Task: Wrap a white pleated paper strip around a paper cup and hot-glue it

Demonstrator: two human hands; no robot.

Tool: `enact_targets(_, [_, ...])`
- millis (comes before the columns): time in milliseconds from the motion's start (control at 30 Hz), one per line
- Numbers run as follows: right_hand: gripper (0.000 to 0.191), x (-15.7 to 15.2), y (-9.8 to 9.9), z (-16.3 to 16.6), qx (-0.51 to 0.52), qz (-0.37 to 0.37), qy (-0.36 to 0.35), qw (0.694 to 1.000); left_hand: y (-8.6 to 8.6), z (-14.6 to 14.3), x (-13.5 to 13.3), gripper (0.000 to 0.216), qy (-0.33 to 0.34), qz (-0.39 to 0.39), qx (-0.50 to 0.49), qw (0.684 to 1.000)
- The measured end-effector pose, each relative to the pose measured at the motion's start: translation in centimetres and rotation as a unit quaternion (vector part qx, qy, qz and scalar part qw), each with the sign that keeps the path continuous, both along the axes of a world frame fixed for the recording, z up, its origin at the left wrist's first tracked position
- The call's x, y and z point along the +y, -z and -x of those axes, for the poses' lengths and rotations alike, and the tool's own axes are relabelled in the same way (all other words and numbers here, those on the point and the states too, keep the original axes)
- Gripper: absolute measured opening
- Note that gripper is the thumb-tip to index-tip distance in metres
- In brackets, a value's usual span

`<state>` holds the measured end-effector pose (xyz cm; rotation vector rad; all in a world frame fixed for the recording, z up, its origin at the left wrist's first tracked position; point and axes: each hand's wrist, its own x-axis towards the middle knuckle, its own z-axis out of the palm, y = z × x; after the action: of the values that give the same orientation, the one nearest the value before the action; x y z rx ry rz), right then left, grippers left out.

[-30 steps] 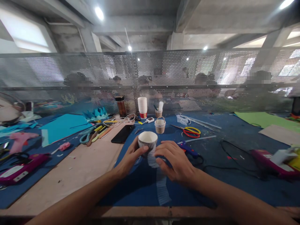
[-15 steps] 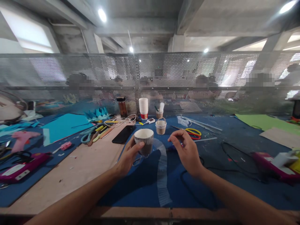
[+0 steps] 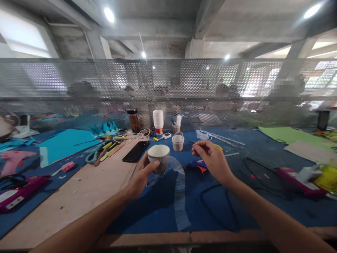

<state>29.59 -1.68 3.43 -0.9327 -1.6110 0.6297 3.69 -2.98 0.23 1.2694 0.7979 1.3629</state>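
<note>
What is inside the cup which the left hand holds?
In the cup held by the left hand, only the pale inner wall shows. The cup's own near side covers the rest, so I cannot tell what lies lower.

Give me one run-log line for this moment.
left hand: gripping cup | right hand: curled, hold unclear | strip: on table, right of cup | glue gun: near right hand

So the grey cup (image 3: 161, 163) is white inside, sitting mouth up in the left hand (image 3: 144, 172). The see-through pleated strip (image 3: 180, 196) curves from beside it toward the table's near edge (image 3: 158, 239).
</note>
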Motion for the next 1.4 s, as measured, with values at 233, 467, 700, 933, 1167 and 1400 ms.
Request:
enact_targets(233, [0.019,1.3,1.0,-5.7,-0.453,0.111,0.132,0.875,0.3,0.7,0.2,0.054,-0.024,-0.031,0.055,0.998])
enact_targets(467, [0.037,2.6,2.7,-6.9,-0.505,0.183,0.072,0.84,0.5,0.8,0.2,0.058,-0.019,-0.051,0.069,0.996])
enact_targets(700, [0.037,3.5,2.7,-7.6,-0.465,0.184,0.075,0.863,0.4,1.1,0.3,0.064,-0.042,-0.074,0.085,0.993])
enact_targets(933, [0.044,2.3,0.1,-6.7,-0.281,0.106,0.15,0.942,0.1,1.0,0.0,0.068,-0.086,-0.106,0.11,0.985])
enact_targets(1167, [0.034,-0.5,-0.6,-2.5,-0.028,0.111,0.007,0.993,0.3,0.5,-0.1,0.072,-0.137,-0.115,0.163,0.97])
enact_targets(1400, [0.033,-1.6,0.4,-1.3,-0.059,0.13,0.04,0.989,0.1,0.0,-0.2,0.076,-0.168,-0.119,0.199,0.958])
